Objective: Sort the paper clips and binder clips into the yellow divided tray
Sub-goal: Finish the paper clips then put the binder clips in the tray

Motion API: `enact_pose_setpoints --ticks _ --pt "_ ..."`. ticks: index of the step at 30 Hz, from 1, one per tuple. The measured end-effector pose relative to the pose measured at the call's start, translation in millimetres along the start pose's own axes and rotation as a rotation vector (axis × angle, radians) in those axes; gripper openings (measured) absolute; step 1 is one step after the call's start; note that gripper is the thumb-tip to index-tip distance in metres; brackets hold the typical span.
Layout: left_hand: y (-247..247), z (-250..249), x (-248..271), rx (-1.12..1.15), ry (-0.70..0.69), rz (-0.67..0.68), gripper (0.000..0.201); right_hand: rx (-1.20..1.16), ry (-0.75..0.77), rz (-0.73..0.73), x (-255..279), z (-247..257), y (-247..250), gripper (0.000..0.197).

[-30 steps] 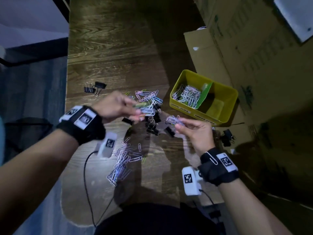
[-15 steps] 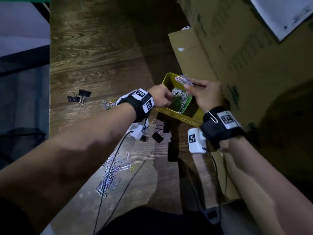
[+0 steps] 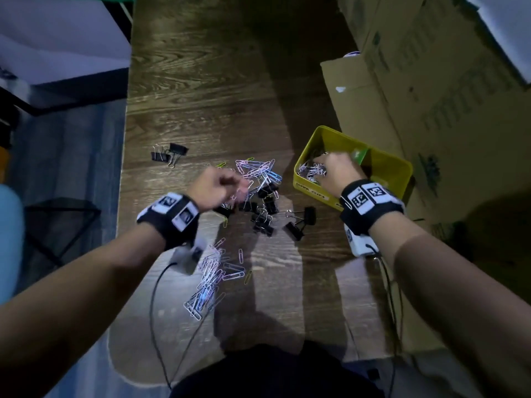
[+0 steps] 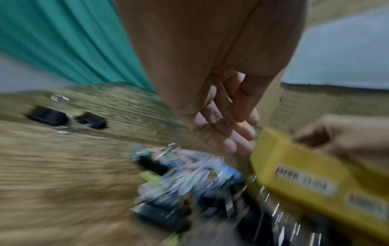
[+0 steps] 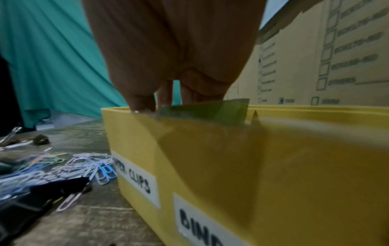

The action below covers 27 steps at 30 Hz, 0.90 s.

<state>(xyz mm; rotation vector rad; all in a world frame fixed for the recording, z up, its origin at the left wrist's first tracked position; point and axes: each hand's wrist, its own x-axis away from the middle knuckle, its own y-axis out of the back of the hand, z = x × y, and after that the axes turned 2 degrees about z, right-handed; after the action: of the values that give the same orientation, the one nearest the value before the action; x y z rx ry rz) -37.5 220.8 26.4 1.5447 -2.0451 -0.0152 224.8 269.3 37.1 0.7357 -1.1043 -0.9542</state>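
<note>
The yellow divided tray [image 3: 398, 168] stands right of centre, split by a green divider [image 3: 361, 155]. Its left compartment holds paper clips [image 3: 311, 172]. My right hand [image 3: 334, 173] reaches down into that compartment; in the right wrist view its fingers [image 5: 166, 93] go behind the tray wall [image 5: 210, 158], so the tips are hidden. My left hand [image 3: 221, 188] hovers over the mixed pile of coloured paper clips [image 3: 258, 170] and black binder clips [image 3: 263, 219]. In the left wrist view the left hand's fingers [image 4: 227, 129] are spread, relaxed and empty.
A second heap of paper clips [image 3: 211, 277] lies nearer me. Two binder clips [image 3: 169, 153] sit apart at the far left, near the table's left edge [image 3: 124, 168]. Cardboard boxes [image 3: 431, 81] stand right behind the tray. Wrist-camera cables [image 3: 155, 297] trail over the table.
My left hand has drawn back from the tray to the mixed pile, now empty. My right hand, which held paper clips above the tray, has dipped into the left compartment.
</note>
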Motion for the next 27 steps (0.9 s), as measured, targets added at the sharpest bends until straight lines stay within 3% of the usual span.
enact_pose_setpoints --ticks 2,7,9,11,14,16,19,22,24,27 --pt "9.3 42.5 20.2 -0.206 -0.014 0.017 0.039 0.027 0.09 -0.091 10.3 9.2 -2.7 0.034" --pt "-13.5 122.7 67.2 -0.72 -0.179 0.053 0.032 -0.075 0.43 -0.508 54.4 48.7 -28.6 0.018" --pt "-30.2 137.9 84.1 -0.809 -0.225 0.07 0.036 -0.105 0.593 -0.426 73.6 64.4 -62.9 0.016" --pt "-42.0 144.2 97.8 -0.846 -0.276 0.115 0.038 -0.074 0.702 -0.174 91.1 75.8 -104.2 0.023" --pt "-41.5 137.6 112.4 -0.792 -0.344 0.123 0.047 0.055 0.563 0.237 111.6 83.8 -149.2 0.057" --pt "-29.7 132.8 121.2 -0.757 -0.317 0.069 0.063 0.135 0.438 0.359 125.3 87.3 -165.7 0.082" --pt "-9.3 133.6 139.3 -0.814 -0.083 0.028 0.078 0.142 0.403 0.325 137.6 94.5 -178.4 0.094" --pt "-14.3 144.7 162.0 -0.824 0.104 0.117 0.087 0.139 0.353 0.292 138.4 100.4 -182.2 0.107" --pt "-30.5 150.7 171.6 -0.802 0.147 0.145 0.087 0.13 0.261 0.257 135.0 105.4 -182.6 0.124" --pt "-45.4 150.1 164.0 -0.676 0.141 0.031 0.089 0.157 0.192 0.242 130.7 114.9 -185.5 0.136"
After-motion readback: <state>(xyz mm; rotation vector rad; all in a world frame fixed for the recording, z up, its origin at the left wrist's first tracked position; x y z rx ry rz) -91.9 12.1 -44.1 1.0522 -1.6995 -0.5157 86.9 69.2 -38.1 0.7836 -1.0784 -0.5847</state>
